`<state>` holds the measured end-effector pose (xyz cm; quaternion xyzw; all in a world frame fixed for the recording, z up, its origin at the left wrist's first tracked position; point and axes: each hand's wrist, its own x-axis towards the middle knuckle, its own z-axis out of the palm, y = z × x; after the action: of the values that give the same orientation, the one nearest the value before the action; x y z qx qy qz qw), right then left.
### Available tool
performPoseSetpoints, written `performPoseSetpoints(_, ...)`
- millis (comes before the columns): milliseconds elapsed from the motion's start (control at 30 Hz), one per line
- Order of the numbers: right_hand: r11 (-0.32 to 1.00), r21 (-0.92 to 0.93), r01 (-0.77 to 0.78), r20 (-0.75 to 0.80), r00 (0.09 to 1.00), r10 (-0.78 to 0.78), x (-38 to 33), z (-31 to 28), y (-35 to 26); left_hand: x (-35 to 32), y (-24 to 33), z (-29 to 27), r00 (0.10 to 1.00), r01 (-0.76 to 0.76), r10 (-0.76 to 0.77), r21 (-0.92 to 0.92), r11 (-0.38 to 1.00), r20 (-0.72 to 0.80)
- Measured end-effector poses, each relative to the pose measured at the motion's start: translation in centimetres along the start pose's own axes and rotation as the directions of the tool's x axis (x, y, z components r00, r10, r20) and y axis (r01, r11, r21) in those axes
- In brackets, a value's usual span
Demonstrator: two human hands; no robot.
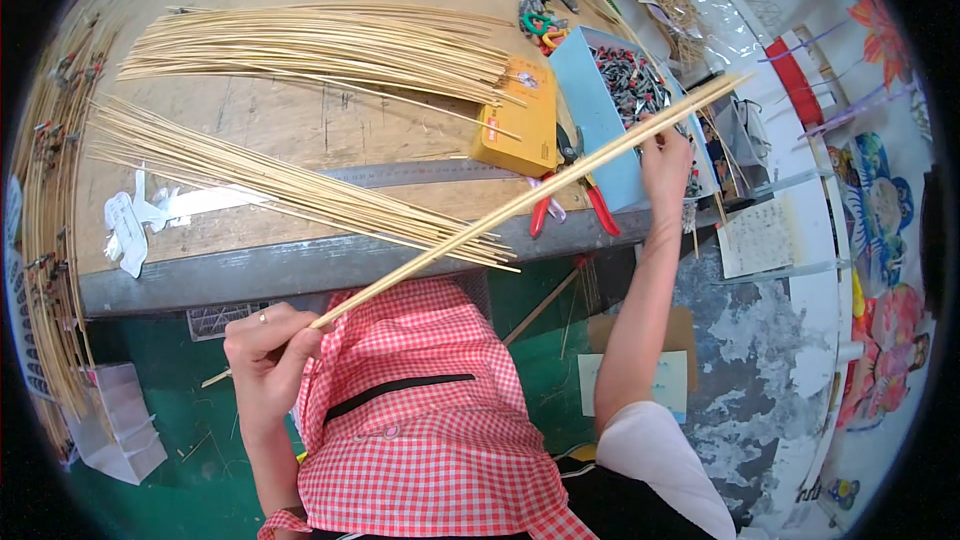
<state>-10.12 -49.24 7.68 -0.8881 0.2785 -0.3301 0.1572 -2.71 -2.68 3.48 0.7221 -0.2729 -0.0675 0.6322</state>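
Note:
My left hand (pixel 268 355), with a ring on one finger, pinches the near end of a thin bundle of bamboo strips (pixel 520 205). The bundle slants up to the right across the table edge and over an open light-blue box (pixel 578 70). Many small black-and-grey clips (pixel 630 80) fill that box. My right hand (pixel 668 160) is at the box with fingers curled, right by the bundle. The strips partly cover its fingertips, so what they grip cannot be made out.
Two piles of bamboo strips, a far one (pixel 320 45) and a nearer one (pixel 300 185), lie on the wooden table. A steel ruler (pixel 420 173), yellow box (pixel 530 105) and red-handled pliers (pixel 600 210) sit between them and the blue box. Clipped strips (pixel 50 170) stand at far left.

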Motion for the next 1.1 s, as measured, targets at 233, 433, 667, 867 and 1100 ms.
performPoseSetpoints(233,0.927,-0.375,0.019,0.32,0.941,0.11,2.5,0.3,7.4,0.0,-0.3,-0.7,0.999,0.022,-0.02,0.031,0.999,-0.04)
performPoseSetpoints(433,0.944,-0.33,-0.013,0.327,0.936,0.128,2.4,0.5,6.9,-0.1,-0.3,-0.4,0.999,0.014,-0.012,0.052,0.999,-0.035)
performPoseSetpoints(667,0.951,-0.305,-0.059,0.286,0.946,0.151,2.3,0.2,6.2,-0.1,-0.1,-0.2,0.998,0.0,0.004,0.056,0.998,-0.062)
performPoseSetpoints(867,0.984,-0.171,0.059,0.208,0.978,-0.023,1.9,0.5,7.2,-0.2,-0.2,-0.2,0.999,0.02,-0.018,0.042,0.999,-0.051)
performPoseSetpoints(1100,0.966,-0.249,-0.072,0.323,0.934,0.153,2.2,-0.3,6.1,-0.1,-0.4,-0.2,0.999,0.011,-0.009,0.046,0.999,-0.042)
